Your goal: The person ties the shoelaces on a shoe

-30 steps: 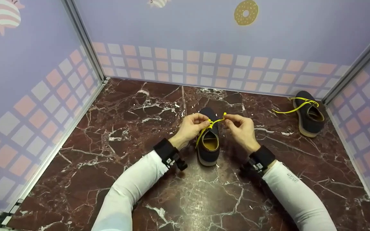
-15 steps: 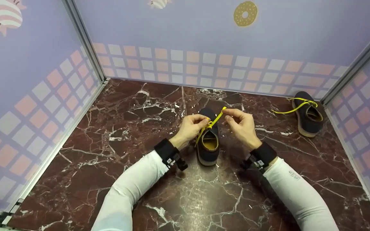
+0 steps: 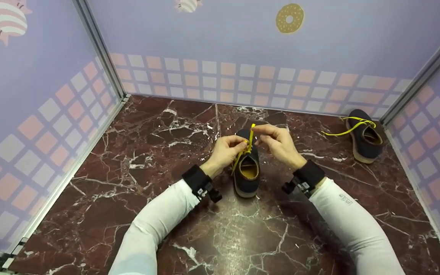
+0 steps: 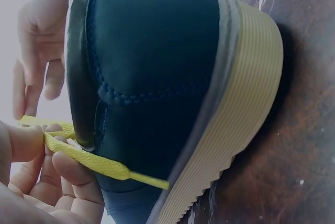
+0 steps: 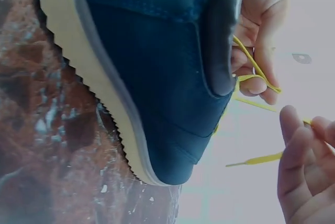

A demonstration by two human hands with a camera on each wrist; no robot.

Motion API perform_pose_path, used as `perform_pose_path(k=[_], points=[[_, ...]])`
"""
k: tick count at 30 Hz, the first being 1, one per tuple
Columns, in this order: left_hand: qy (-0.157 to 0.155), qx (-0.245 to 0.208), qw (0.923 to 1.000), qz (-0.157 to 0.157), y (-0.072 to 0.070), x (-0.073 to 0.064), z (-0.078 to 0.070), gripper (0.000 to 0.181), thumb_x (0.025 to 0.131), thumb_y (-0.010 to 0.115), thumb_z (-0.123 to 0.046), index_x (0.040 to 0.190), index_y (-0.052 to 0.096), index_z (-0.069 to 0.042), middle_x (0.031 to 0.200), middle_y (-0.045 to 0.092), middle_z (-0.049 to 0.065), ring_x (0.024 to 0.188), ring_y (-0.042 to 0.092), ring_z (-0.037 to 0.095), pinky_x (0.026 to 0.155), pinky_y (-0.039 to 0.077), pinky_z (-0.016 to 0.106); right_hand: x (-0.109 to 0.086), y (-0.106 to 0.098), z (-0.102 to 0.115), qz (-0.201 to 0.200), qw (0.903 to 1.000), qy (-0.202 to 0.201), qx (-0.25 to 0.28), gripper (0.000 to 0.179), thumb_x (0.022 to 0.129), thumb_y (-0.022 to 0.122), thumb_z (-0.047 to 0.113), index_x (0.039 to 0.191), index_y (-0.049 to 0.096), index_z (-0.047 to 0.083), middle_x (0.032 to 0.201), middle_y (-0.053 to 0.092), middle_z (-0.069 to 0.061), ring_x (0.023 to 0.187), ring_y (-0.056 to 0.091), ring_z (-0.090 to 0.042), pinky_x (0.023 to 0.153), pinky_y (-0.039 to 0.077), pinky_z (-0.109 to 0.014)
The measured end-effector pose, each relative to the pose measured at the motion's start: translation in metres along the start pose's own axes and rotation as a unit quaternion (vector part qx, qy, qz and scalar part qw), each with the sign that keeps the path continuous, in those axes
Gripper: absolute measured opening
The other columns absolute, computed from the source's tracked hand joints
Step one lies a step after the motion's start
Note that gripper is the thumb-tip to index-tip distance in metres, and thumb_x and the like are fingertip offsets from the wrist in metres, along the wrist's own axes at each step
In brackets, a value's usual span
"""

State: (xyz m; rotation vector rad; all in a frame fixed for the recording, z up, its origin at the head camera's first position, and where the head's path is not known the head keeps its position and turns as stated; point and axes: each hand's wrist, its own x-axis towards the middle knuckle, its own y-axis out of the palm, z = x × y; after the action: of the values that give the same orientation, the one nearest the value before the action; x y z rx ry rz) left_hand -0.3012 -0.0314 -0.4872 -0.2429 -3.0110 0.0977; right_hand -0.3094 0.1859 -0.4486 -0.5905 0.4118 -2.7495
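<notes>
A dark navy shoe point(image 3: 247, 189) with a pale ribbed sole stands on the floor, toe away from me. Left of its tongue, my left hand point(image 3: 223, 153) pinches a yellow shoelace point(image 4: 86, 159) between thumb and forefinger; its tipped end hangs down the shoe's side in the left wrist view. A folded loop of lace point(image 5: 260, 72) shows at those fingers in the right wrist view. My right hand point(image 3: 281, 145) pinches the other lace length point(image 3: 251, 138) and holds it up, taut, above the shoe's front. A tipped lace end point(image 5: 256, 159) sticks out from the right fingers.
A matching shoe point(image 3: 368, 149) with loose yellow laces stands at the back right corner. Purple walls with a checked band point(image 3: 227, 82) close off the back and both sides. The floor point(image 3: 166, 229) is dark red marble.
My right hand has swung left and slightly up with its lace, which now rises nearly upright instead of slanting right. The left hand keeps its pinch in nearly the same spot.
</notes>
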Motion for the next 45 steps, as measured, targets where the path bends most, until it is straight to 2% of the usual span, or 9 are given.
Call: perform_pose_path(k=[4,10,12,13,17,19,27,37,45], points=[[-0.003,0.004,1.0,0.001,-0.002,0.0,0.0,0.02,0.105,0.077,-0.008,0.119,0.082,0.005,0.102,0.085,0.009,0.084,0.07,0.003,0.078,0.055,0.019,0.007,0.001,0.004,0.021,0.9997,0.003,-0.013,0.034,0.11,0.057,0.004,0.136,0.078,-0.003,0.128,0.076,-0.031,0.078,0.067,-0.012,0.065,0.049,-0.02],[-0.007,-0.007,0.9999,0.007,-0.003,-0.002,0.0,0.023,0.105,0.078,-0.008,0.122,0.081,0.007,0.104,0.086,0.012,0.077,0.071,0.004,0.071,0.056,0.018,0.016,0.005,0.008,0.046,0.9977,0.014,-0.047,0.039,0.118,0.051,0.022,0.137,0.078,0.001,0.143,0.077,-0.022,0.119,0.07,-0.031,0.098,0.051,-0.026],[-0.014,-0.025,0.9995,0.014,-0.003,-0.003,-0.001,0.025,0.106,0.077,-0.008,0.124,0.08,0.008,0.104,0.086,0.013,0.071,0.072,0.005,0.065,0.057,0.018,0.018,0.008,0.008,0.057,0.9966,0.014,-0.057,0.043,0.119,0.047,0.024,0.138,0.077,0.001,0.144,0.076,-0.023,0.108,0.069,-0.035,0.098,0.049,-0.032],[-0.018,-0.035,0.9991,0.018,-0.004,-0.003,-0.001,0.025,0.106,0.076,-0.007,0.124,0.08,0.009,0.104,0.086,0.014,0.068,0.073,0.006,0.062,0.058,0.019,0.02,0.009,0.009,0.063,0.9962,0.015,-0.059,0.044,0.12,0.046,0.024,0.139,0.077,0.0,0.144,0.076,-0.024,0.112,0.069,-0.037,0.101,0.048,-0.035],[-0.024,-0.054,0.9978,0.031,-0.004,-0.004,-0.002,0.025,0.107,0.075,-0.007,0.126,0.079,0.009,0.107,0.087,0.02,0.063,0.075,0.008,0.055,0.058,0.02,0.024,0.014,0.009,0.083,0.9945,0.018,-0.06,0.049,0.121,0.04,0.025,0.141,0.075,-0.003,0.146,0.074,-0.027,0.143,0.064,-0.043,0.123,0.048,-0.049],[-0.023,-0.056,0.9976,0.035,-0.005,-0.005,-0.002,0.025,0.107,0.075,-0.007,0.126,0.079,0.009,0.108,0.086,0.021,0.062,0.076,0.009,0.054,0.056,0.02,0.026,0.017,0.008,0.093,0.9939,0.023,-0.055,0.05,0.121,0.039,0.026,0.14,0.075,-0.005,0.146,0.074,-0.028,0.162,0.05,-0.042,0.135,0.039,-0.055],[-0.028,-0.038,0.9982,0.038,-0.007,-0.007,0.0,0.025,0.107,0.076,-0.011,0.124,0.082,0.006,0.098,0.088,0.015,0.059,0.075,0.007,0.05,0.052,0.022,0.031,0.03,0.006,0.124,0.9901,0.055,-0.039,0.061,0.123,0.032,0.036,0.138,0.078,0.0,0.146,0.076,-0.023,0.144,0.067,-0.042,0.128,0.046,-0.058],[-0.037,-0.044,0.9979,0.03,-0.004,-0.005,0.002,0.022,0.106,0.078,-0.012,0.12,0.083,0.004,0.097,0.088,0.014,0.059,0.075,0.008,0.047,0.051,0.02,0.031,0.038,0.002,0.179,0.9801,0.072,-0.046,0.071,0.123,0.019,0.047,0.155,0.066,0.004,0.152,0.072,-0.021,0.137,0.072,-0.038,0.104,0.058,-0.029],[-0.046,-0.063,0.9964,0.032,-0.004,-0.005,0.003,0.021,0.106,0.077,-0.009,0.12,0.082,0.005,0.097,0.088,0.014,0.058,0.073,0.008,0.048,0.049,0.02,0.028,0.031,-0.001,0.189,0.9766,0.082,-0.061,0.075,0.123,0.018,0.051,0.161,0.059,0.001,0.158,0.068,-0.021,0.143,0.068,-0.039,0.121,0.054,-0.052]])
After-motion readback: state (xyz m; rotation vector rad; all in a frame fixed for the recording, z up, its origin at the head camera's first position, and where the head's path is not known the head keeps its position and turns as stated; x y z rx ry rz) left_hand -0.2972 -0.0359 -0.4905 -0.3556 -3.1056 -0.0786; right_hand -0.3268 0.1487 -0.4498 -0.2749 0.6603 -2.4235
